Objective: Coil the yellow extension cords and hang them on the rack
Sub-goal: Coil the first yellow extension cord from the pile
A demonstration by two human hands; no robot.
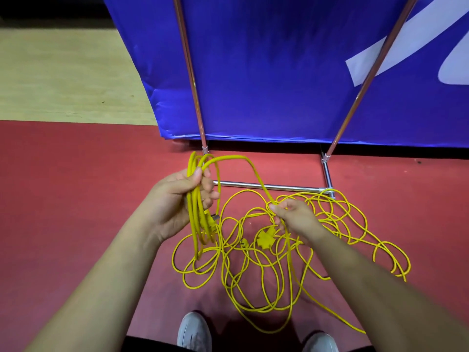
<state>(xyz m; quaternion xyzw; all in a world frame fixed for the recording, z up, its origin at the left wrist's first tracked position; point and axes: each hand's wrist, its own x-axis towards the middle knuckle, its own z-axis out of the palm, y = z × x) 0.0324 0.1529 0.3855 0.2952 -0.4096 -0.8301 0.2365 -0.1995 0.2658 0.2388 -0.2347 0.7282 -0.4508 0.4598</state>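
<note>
My left hand (177,199) grips a small bundle of yellow cord loops (200,219), held upright with a plug end hanging beside it. From the top of the bundle one strand arcs right and down to my right hand (294,217), which pinches it between thumb and fingers. Below both hands a loose tangle of yellow extension cord (279,265) sprawls over the red floor, with a yellow multi-outlet socket (264,238) in its middle. The chrome rack (266,186) stands just beyond, its base bar and two slanted uprights in view.
A blue banner (279,72) hangs behind the rack uprights. Pale wooden floor (63,72) lies at the far left past the red mat. My two grey shoes (194,331) stand at the bottom edge, close to the nearest cord loops.
</note>
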